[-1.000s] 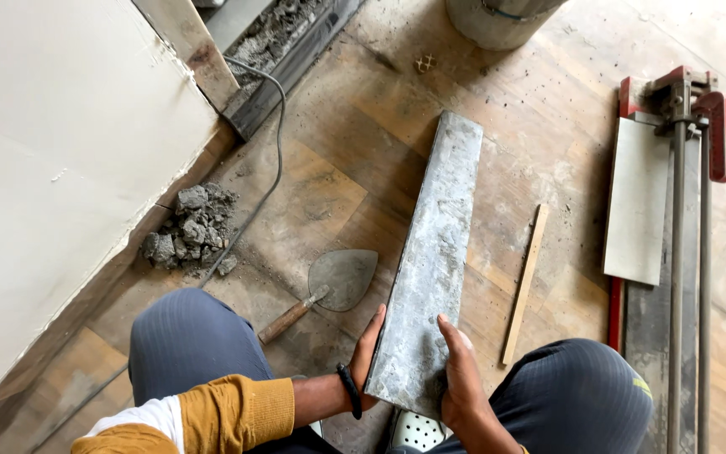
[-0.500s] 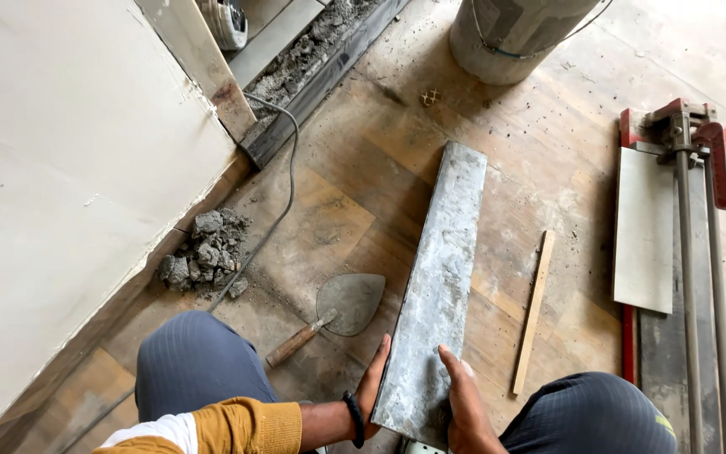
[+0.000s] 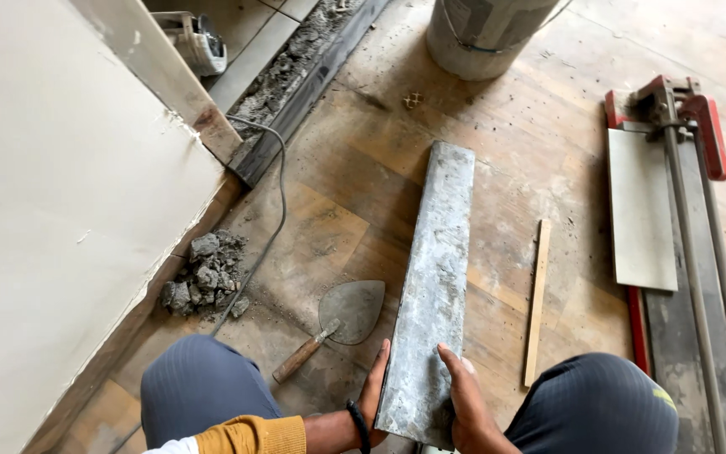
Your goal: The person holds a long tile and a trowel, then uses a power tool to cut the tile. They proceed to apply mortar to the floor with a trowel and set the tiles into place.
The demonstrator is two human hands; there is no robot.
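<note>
Head view: the tile (image 3: pixel 432 286), a long grey strip smeared with mortar, lies lengthwise on the floor (image 3: pixel 497 151), its near end between the knees. The left hand (image 3: pixel 371 395) presses flat on its left edge, the right hand (image 3: pixel 464 403) on its right edge, fingers straight, clamping it. Wet mortar could let it slip onto the trowel (image 3: pixel 338 319) just left

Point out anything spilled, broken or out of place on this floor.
A pile of grey mortar rubble lies loose against the white wall panel, beside the cable. The tile strip is mortar-smeared. Nothing else stands out.
</note>
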